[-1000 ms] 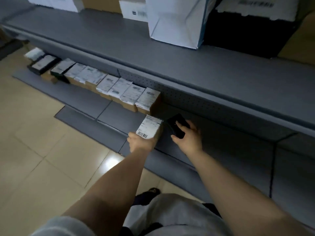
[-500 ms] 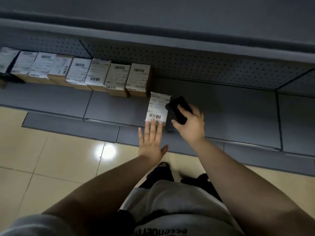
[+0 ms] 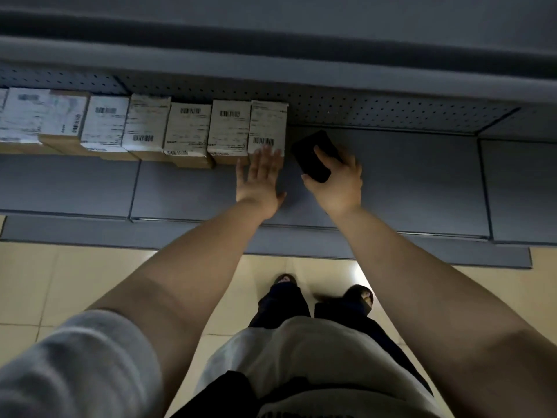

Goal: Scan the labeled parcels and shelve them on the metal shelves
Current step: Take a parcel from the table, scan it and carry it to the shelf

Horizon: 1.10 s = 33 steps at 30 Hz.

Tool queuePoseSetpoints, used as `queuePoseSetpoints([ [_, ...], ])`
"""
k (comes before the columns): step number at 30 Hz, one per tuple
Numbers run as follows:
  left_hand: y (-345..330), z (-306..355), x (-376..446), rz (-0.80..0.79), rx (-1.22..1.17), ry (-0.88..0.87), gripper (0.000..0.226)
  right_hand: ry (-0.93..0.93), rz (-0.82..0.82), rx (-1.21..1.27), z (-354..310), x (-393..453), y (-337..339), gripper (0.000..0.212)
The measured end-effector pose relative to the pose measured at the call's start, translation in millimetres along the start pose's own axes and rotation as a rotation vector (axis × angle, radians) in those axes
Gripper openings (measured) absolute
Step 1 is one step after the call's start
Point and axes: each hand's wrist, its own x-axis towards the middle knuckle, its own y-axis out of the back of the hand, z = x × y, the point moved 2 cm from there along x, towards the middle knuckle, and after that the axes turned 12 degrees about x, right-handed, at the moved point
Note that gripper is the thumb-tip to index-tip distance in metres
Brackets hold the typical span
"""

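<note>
1. Left hand [image 3: 261, 180]: spread flat, fingers wide, holding nothing, fingertips touching the front of the last box [image 3: 267, 127].
2. Right hand [image 3: 337, 179]: closed around a black scanner [image 3: 313, 155], just right of that box.
3. Last box: right end of a row of labeled boxes [image 3: 144, 126], against the back edge of the bottom shelf [image 3: 407, 182].
4. Below: tiled floor [image 3: 45, 282].

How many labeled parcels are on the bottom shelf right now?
7 clearly: one row along the perforated back panel, ending at the rightmost parcel by the left hand. An eighth is cut off at the left edge.
</note>
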Motion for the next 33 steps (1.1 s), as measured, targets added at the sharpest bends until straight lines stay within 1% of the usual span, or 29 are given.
queuePoseSetpoints([
  [3,3.9,-3.1,4.5,0.011,-0.053,-0.012,0.092,0.018,0.018,-0.008,2.1,0.1,10.5,0.063],
  [5,8.8,2.3,2.3,0.094,0.001,-0.024,0.088,0.018,0.025,-0.026,9.3,-0.8,21.4,0.062],
  [6,14.6,9.8,1.6,0.149,0.072,-0.064,0.085,0.018,0.034,-0.036,14.8,-1.4,29.0,0.061],
  [8,32.6,36.9,1.6,0.236,0.198,-0.217,0.077,0.003,0.064,-0.056,30.4,-5.5,49.2,0.060],
  [10,53.3,76.6,3.2,0.269,0.222,-0.339,0.071,-0.040,0.119,-0.056,51.2,-12.6,75.8,0.058],
  [12,73.6,123.5,2.4,0.264,0.202,-0.406,0.069,-0.118,0.208,-0.003,75.6,-24.1,109.4,0.057],
  [16,113.4,225.6,-7.4,0.291,0.214,-0.561,0.066,-0.199,0.376,0.057,132.0,-56.0,192.1,0.059],
  [21,167.1,383.2,-36.4,0.414,0.260,-0.732,0.065,-0.338,0.616,0.091,216.8,-119.3,323.6,0.059],
  [25,196.6,530.7,-89.0,0.475,0.234,-0.784,0.076,-0.384,0.739,0.074,291.4,-183.8,445.6,0.061],
  [29,229.7,679.3,-143.7,0.566,0.158,-0.861,0.077,-0.410,0.852,0.064,358.5,-247.8,568.2,0.062],
  [33,263.0,807.6,-180.6,0.592,0.050,-0.845,0.075,-0.429,0.935,0.001,415.0,-299.3,678.6,0.059],
])
